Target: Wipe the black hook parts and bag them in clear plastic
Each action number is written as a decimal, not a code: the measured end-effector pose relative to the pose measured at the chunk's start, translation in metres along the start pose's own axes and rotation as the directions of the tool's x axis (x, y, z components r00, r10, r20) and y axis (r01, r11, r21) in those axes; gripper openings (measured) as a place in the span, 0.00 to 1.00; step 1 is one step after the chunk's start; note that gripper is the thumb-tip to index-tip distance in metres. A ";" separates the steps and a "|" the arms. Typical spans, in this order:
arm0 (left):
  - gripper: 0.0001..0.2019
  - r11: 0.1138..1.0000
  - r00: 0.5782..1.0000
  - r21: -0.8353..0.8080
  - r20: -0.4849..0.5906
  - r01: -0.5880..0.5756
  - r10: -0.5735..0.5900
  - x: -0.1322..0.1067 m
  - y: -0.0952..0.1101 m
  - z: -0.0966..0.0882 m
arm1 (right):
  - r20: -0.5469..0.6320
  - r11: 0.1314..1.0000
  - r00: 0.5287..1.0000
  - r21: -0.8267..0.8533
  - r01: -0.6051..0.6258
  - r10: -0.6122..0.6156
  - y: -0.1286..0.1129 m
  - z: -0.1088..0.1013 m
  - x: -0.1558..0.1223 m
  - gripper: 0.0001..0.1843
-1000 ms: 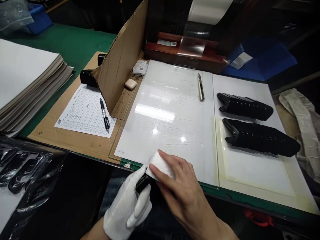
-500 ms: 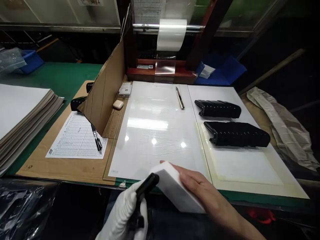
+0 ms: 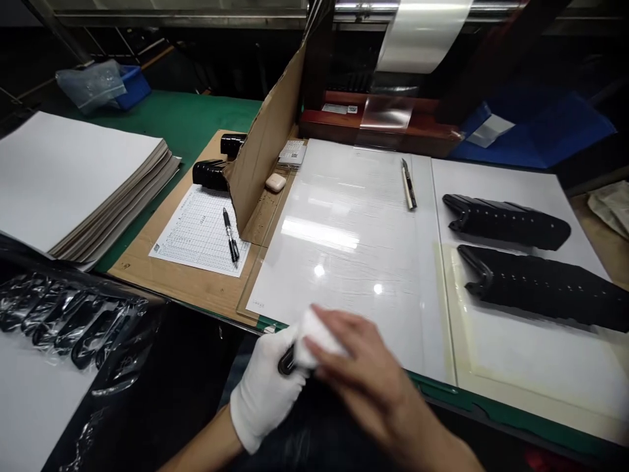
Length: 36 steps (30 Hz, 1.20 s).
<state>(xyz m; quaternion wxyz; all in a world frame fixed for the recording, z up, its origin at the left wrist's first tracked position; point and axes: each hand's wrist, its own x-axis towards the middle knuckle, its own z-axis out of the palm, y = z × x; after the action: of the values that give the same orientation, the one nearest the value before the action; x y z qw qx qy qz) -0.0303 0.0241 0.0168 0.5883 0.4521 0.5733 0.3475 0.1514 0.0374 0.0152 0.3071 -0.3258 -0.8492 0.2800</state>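
Observation:
My left hand [image 3: 265,387], in a white glove, is closed around a black glossy part [image 3: 286,362]; only its rounded end shows. My bare right hand [image 3: 371,367] grips a white sponge-like block [image 3: 314,333] and holds it against the black part. Motion blurs the right fingers and the block. Both hands are at the front edge of the bench, just below the glass-topped white sheet [image 3: 339,262]. Two long black ridged parts [image 3: 511,223] lie to the right on white boards.
A pen-like knife [image 3: 408,185] rests on the glass. Left are an upright cardboard divider [image 3: 268,137], a printed form [image 3: 196,229] with a pen [image 3: 230,237], a paper stack [image 3: 83,183] and bagged black parts [image 3: 73,321]. A film roll [image 3: 422,33] hangs behind; a blue bin [image 3: 545,131] stands back right.
My right hand has brought the white block onto the black part, turning it and covering more of it. My left hand has rotated, back up. The view has swung left and down.

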 end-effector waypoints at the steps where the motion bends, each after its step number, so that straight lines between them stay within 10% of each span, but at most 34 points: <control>1: 0.09 0.999 0.999 0.034 0.002 -0.041 0.041 0.000 0.000 0.000 | -0.008 0.999 0.999 0.000 -0.054 0.054 0.000 0.000 0.001 0.26; 27: 0.20 0.970 0.951 0.151 -0.218 -0.189 0.219 -0.014 -0.028 -0.015 | -0.101 0.980 0.977 -0.054 -0.192 0.186 -0.004 0.030 0.041 0.29; 33: 0.20 0.935 0.898 0.175 -0.271 -0.308 0.347 -0.021 -0.021 -0.025 | -0.083 0.889 0.897 0.202 -0.412 0.435 0.032 0.004 0.122 0.24; 36: 0.16 0.971 0.921 0.073 -0.306 -0.229 0.240 -0.016 -0.011 -0.025 | -0.264 0.890 0.853 0.203 -0.407 0.450 0.024 -0.002 0.101 0.22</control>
<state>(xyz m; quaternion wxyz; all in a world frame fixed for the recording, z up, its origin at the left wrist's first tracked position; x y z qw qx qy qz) -0.0576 0.0083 0.0142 0.4360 0.4670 0.6072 0.4723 0.1014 0.1261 0.0342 0.3858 -0.5241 -0.6755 0.3467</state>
